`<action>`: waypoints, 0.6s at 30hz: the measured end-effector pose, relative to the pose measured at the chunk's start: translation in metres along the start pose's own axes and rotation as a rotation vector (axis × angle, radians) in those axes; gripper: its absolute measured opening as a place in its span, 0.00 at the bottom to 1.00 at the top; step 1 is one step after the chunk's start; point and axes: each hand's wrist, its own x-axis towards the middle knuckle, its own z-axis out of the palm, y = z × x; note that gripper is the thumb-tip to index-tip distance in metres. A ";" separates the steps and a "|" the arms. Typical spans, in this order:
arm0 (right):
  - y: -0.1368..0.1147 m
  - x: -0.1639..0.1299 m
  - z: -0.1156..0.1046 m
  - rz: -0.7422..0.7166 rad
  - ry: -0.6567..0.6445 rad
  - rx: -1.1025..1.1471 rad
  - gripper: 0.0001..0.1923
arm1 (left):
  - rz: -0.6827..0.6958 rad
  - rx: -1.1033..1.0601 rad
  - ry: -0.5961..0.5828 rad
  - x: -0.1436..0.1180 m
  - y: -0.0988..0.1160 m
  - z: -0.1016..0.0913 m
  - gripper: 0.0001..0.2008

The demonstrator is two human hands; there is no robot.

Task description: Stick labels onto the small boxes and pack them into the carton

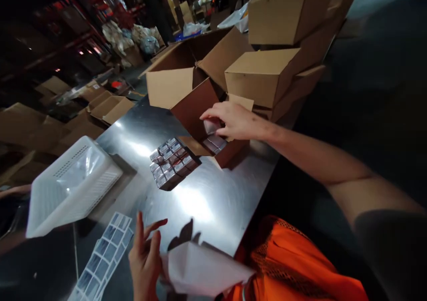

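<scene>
My right hand [233, 120] holds a small shiny box [211, 126] between thumb and fingers, just above an open cardboard carton [230, 156]. Several like boxes [215, 144] lie inside that carton. To its left, a block of small shiny wrapped boxes [171, 163] sits in rows on the metal table [196, 207]. My left hand [145, 256] is raised over the near side of the table with its fingers apart, holding nothing. Beside it lie sheets of dark-printed labels [103, 256]. Right of that hand is a whitish sheet [203, 267], whose kind I cannot make out.
A white plastic basket [100, 176] stands at the table's left, with another person's arm [15, 191] beyond it. A large open carton [170, 85] and stacked cartons [256, 67] occupy the far end. Orange cloth [296, 261] shows at the near edge.
</scene>
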 end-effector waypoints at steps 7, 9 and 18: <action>0.060 0.023 0.015 0.525 -0.493 0.013 0.10 | 0.063 0.222 0.036 0.004 0.004 0.004 0.37; 0.063 0.025 0.018 0.565 -0.604 0.024 0.08 | 0.067 0.231 0.046 0.005 0.006 0.004 0.35; 0.060 0.033 0.026 0.479 -0.841 -0.222 0.14 | 0.061 0.185 0.240 0.014 0.006 -0.001 0.30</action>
